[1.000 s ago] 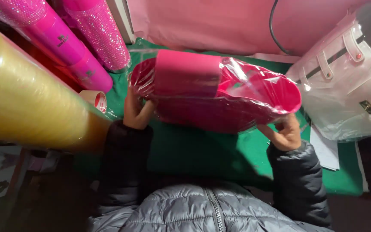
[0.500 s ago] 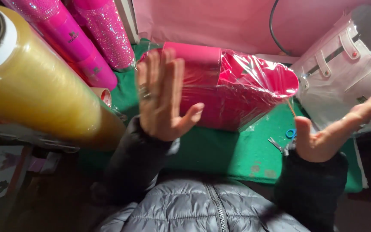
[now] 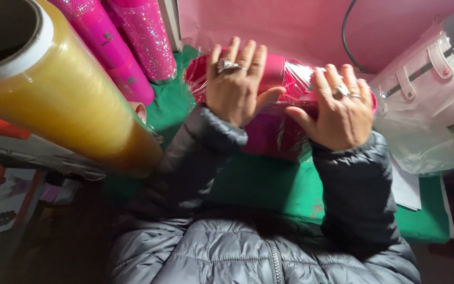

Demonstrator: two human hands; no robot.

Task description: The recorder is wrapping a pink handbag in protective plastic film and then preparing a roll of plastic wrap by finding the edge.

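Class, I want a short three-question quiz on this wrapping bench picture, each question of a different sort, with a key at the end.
1. True or false: both hands lie flat, fingers spread, on the pink box wrapped in clear film.
2. Multiple choice: what fills the near left of the view? A) a large roll of yellowish clear film B) a stack of plates C) a blue bucket
3. Short answer: what colour is the mat under the box?

Key
1. True: the left hand and the right hand both rest open on it.
2. A, the large roll of yellowish clear film.
3. Green, the green mat.
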